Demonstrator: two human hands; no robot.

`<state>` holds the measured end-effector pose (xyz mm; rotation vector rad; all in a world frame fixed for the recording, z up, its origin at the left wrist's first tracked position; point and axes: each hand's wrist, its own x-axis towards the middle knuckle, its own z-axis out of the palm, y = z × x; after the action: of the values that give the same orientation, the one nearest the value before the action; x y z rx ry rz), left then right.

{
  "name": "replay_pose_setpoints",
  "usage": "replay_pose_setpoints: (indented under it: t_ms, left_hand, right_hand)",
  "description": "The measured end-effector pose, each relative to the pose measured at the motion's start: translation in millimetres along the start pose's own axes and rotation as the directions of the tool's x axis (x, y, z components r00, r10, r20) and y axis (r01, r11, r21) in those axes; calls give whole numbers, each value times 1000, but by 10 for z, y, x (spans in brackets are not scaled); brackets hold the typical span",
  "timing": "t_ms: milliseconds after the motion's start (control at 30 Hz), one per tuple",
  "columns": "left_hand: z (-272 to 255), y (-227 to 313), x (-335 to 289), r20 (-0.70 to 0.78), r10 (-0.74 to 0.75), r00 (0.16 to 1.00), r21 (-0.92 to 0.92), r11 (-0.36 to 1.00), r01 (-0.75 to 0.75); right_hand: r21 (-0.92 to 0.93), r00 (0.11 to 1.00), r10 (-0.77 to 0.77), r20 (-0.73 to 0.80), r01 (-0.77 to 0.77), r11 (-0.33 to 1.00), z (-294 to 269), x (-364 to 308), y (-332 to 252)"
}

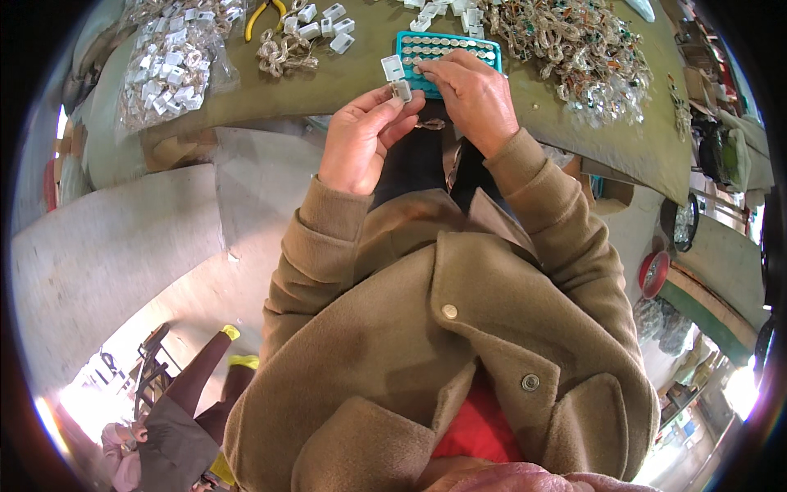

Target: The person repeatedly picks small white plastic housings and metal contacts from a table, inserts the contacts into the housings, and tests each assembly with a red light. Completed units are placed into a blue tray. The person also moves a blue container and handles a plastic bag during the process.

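My left hand (365,135) pinches a small white plastic case (401,88) between thumb and fingers. The case's hinged lid (393,67) stands up, swung away from the body. A short length of thin wire (429,125) hangs just beyond the left fingertips. In front of me on the table lies a teal tray (399,41) with rows of round silver button cells (434,41). My right hand (471,90) reaches over the tray, its thumb and fingers closed together, tips down at the cells. Whatever sits between those fingertips is hidden.
A clear bag of white cases (176,78) lies at the left. Near it are loose white cases (341,43), yellow-handled pliers (256,20) and a wire bundle (285,53). A large heap of wired parts (566,49) covers the table's right. Another person (176,435) appears lower left.
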<state>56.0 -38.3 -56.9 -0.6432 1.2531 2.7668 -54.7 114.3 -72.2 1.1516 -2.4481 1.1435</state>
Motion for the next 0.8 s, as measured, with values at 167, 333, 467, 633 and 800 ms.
replay_pose_setpoints:
  t_ms: [167, 333, 467, 633, 800]
  left_hand:
    - [0, 12, -7, -17, 4, 1000, 54, 999, -3]
    - [40, -2, -33, -41, 21, 999, 91, 996, -17]
    - [72, -34, -46, -30, 59, 998, 128, 990, -55]
    - [119, -133, -69, -31, 187, 982, 271, 947, -172]
    - [111, -120, -83, -34, 361, 932, 559, 780, -282]
  right_hand:
    - [-79, 998, -4, 66, 9, 997, -81, -1, -5]
    - [31, 997, 35, 68, -37, 999, -202, 87, -128]
    - [282, 972, 150, 183, -198, 939, -315, -19, -340]
    - [140, 991, -4, 135, -15, 990, -258, -67, -357]
    - [-22, 992, -66, 108, 69, 997, -164, -79, -437]
